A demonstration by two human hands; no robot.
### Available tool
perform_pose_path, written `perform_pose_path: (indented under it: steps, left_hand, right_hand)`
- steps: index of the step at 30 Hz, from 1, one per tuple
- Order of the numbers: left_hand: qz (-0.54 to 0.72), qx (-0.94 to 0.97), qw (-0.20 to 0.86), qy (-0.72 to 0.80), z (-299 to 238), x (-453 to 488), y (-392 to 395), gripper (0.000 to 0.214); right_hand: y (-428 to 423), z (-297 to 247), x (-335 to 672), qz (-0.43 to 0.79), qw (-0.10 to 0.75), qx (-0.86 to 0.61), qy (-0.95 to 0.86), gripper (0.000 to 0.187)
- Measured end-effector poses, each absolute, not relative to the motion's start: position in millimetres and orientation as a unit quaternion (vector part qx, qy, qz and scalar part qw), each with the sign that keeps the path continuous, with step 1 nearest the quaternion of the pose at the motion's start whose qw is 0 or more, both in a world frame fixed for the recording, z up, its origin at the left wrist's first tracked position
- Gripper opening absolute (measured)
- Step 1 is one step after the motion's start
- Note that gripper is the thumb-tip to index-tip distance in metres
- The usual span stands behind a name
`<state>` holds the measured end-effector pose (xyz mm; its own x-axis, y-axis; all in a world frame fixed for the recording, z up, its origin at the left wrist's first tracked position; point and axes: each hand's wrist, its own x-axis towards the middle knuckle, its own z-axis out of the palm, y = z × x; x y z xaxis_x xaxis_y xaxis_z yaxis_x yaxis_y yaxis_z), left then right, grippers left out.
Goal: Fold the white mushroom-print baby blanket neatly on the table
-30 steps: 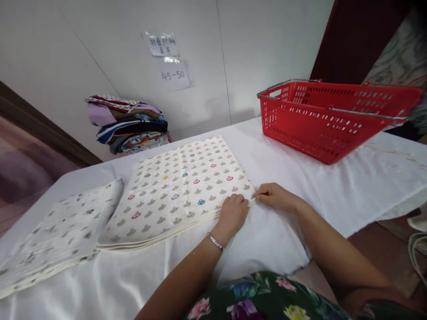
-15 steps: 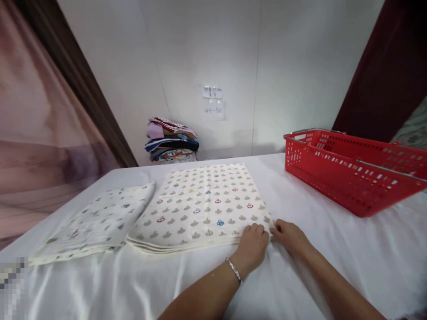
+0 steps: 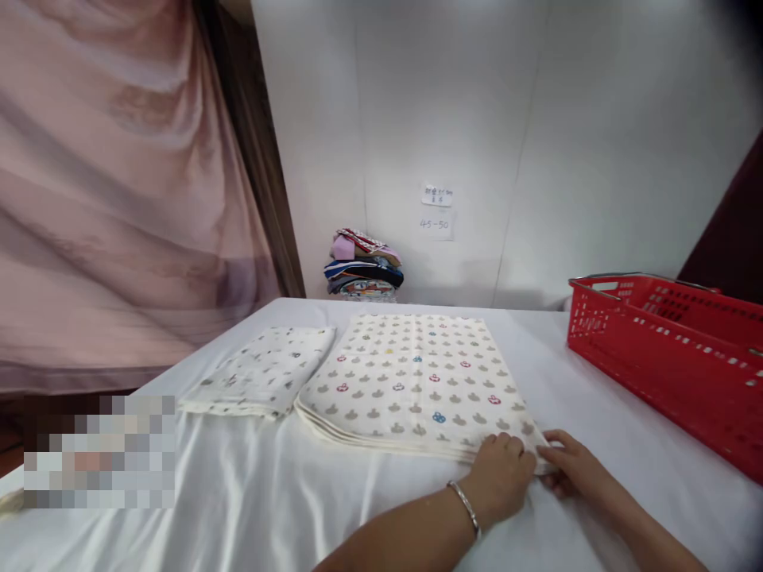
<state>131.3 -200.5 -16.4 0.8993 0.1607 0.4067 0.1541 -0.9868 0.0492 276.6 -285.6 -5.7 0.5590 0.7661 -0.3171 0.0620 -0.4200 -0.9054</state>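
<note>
A folded cream cloth (image 3: 411, 381) with a print of small grey, red and blue shapes lies flat on the white-covered table, its layers showing along the near edge. My left hand (image 3: 504, 475), with a silver bracelet on the wrist, has its fingers curled over that near edge close to the right corner. At the corner itself, my right hand (image 3: 572, 465) pinches the cloth between thumb and fingers. Left of this cloth lies a second folded white cloth (image 3: 262, 372) with a sparse print, touched by neither hand.
A red plastic basket (image 3: 656, 373) with metal handles stands on the right of the white sheet (image 3: 250, 492). Behind the table is a pile of folded fabrics (image 3: 365, 266) near a wall with paper notes (image 3: 436, 213). Pink drapery (image 3: 119, 199) hangs at left, above a pixelated patch.
The view has swung left, so everything sits further right in the picture. Both hands stay at the cloth's near right corner, and the right hand's fingers now reach around it.
</note>
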Motion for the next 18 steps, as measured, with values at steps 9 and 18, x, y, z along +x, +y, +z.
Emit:
perform_pose_path:
  steps: [9, 18]
  left_hand:
    - [0.164, 0.983, 0.004, 0.078, -6.0, 114.0, -181.9, 0.01]
    - [0.107, 0.983, 0.007, 0.151, 7.6, 36.7, -127.4, 0.017]
  right_hand:
    - [-300.0, -1.6, 287.2, 0.318, 0.375, -0.792, -0.361, 0.079]
    - [-302.3, 6.4, 283.9, 0.316, 0.339, -0.818, -0.341, 0.05]
